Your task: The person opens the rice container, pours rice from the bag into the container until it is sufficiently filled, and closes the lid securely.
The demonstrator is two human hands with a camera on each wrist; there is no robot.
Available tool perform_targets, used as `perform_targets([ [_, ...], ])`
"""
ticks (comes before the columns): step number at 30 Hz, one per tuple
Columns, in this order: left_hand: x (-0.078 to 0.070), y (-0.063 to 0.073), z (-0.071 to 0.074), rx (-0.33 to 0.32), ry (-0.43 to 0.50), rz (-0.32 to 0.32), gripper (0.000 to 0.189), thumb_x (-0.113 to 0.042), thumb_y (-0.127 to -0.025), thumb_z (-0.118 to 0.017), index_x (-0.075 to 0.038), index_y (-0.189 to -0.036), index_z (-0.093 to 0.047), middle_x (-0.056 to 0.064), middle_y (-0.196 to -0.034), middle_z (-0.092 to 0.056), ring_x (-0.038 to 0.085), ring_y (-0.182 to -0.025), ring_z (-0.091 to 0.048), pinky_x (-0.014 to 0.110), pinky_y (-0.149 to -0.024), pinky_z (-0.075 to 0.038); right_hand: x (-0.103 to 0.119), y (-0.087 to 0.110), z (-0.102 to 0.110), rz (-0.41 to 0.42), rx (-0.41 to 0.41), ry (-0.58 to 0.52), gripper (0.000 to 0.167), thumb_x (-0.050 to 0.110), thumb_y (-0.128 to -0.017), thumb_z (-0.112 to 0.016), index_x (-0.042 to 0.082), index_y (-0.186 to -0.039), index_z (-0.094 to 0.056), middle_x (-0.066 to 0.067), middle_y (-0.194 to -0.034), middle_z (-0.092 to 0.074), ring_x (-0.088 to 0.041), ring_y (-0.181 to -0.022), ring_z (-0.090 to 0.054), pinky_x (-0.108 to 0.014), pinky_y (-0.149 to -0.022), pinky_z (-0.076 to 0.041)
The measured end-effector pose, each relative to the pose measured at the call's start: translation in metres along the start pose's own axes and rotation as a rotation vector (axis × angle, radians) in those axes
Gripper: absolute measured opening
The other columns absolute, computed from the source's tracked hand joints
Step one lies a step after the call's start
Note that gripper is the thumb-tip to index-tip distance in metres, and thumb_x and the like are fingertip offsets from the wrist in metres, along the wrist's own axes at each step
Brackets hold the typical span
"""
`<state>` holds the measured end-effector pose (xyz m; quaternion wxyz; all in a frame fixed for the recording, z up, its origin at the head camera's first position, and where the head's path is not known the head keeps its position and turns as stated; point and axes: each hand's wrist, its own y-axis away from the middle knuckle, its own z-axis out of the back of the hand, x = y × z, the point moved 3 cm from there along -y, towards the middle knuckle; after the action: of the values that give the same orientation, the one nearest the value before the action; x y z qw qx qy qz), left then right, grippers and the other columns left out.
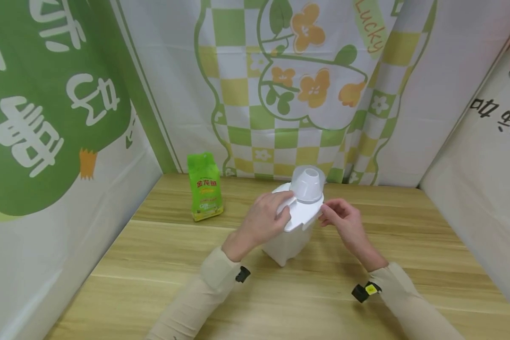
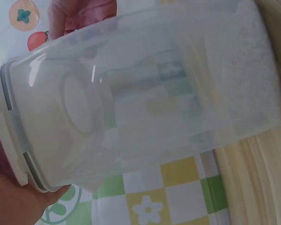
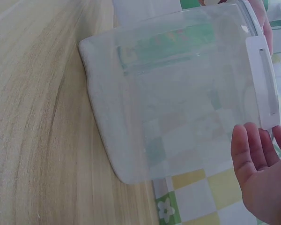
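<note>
A clear plastic storage container (image 2: 140, 103) with a white lid (image 1: 301, 213) stands on the table. White, grain-like contents (image 2: 243, 70) fill its bottom. On the lid sits an upturned measuring cup (image 1: 309, 186), cloudy white under a clear rim. My left hand (image 1: 265, 215) grips the lid at its left side, thumb and fingers bent over the edge. At the opposite side, my right hand (image 1: 344, 222) pinches the lid's edge; its fingers (image 3: 246, 145) lie beside the container's upper wall, close to a white side clip (image 3: 263, 84).
A green food packet (image 1: 206, 189) stands upright on the wooden table (image 1: 153, 283), left of the container. Behind the table hangs a patterned curtain (image 1: 246, 108). Printed cloth walls (image 1: 484, 156) close in both sides.
</note>
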<state>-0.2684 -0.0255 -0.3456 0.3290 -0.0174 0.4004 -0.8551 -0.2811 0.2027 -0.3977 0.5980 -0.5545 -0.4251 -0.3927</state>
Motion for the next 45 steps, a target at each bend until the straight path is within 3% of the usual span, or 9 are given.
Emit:
perform_targets([
  [9, 0.002, -0.002, 0.003, 0.154, -0.045, -0.023, 0.037, -0.016, -0.096, -0.053, -0.003, -0.13, -0.06, 0.012, -0.121, -0.069, 0.025, -0.114, -0.065, 0.042, -0.099, -0.051, -0.01, -0.001, -0.003, -0.065, 0.033, -0.155, 0.007, 0.005, -0.096, -0.061, 0.011, -0.095, -0.059, 0.001, -0.081, -0.062, -0.012, -0.072, -0.063, -0.024, -0.063, -0.058],
  [17, 0.001, -0.002, 0.007, 0.211, -0.023, 0.011, 0.039, -0.02, -0.098, -0.053, -0.005, -0.133, -0.058, 0.014, -0.126, -0.066, 0.028, -0.118, -0.062, 0.044, -0.102, -0.049, -0.012, -0.003, -0.004, -0.08, 0.06, -0.263, 0.011, 0.004, -0.097, -0.058, 0.013, -0.092, -0.061, 0.002, -0.08, -0.059, -0.01, -0.071, -0.06, -0.024, -0.064, -0.057],
  [30, 0.003, -0.001, 0.007, 0.201, -0.01, 0.003, 0.041, -0.022, -0.098, -0.053, -0.005, -0.135, -0.056, 0.014, -0.129, -0.065, 0.028, -0.121, -0.061, 0.044, -0.104, -0.048, -0.011, -0.006, -0.005, -0.101, 0.097, -0.365, 0.017, 0.002, -0.098, -0.055, 0.012, -0.088, -0.064, 0.003, -0.073, -0.057, -0.008, -0.065, -0.054, -0.02, -0.06, -0.054],
  [45, 0.003, -0.002, 0.003, 0.184, -0.031, 0.015, 0.041, -0.024, -0.098, -0.053, -0.006, -0.135, -0.056, 0.014, -0.131, -0.064, 0.028, -0.123, -0.06, 0.044, -0.106, -0.047, -0.008, -0.008, -0.001, -0.13, 0.193, -0.359, 0.012, 0.007, -0.1, -0.054, 0.013, -0.091, -0.06, 0.004, -0.077, -0.054, -0.007, -0.07, -0.053, -0.019, -0.062, -0.052],
])
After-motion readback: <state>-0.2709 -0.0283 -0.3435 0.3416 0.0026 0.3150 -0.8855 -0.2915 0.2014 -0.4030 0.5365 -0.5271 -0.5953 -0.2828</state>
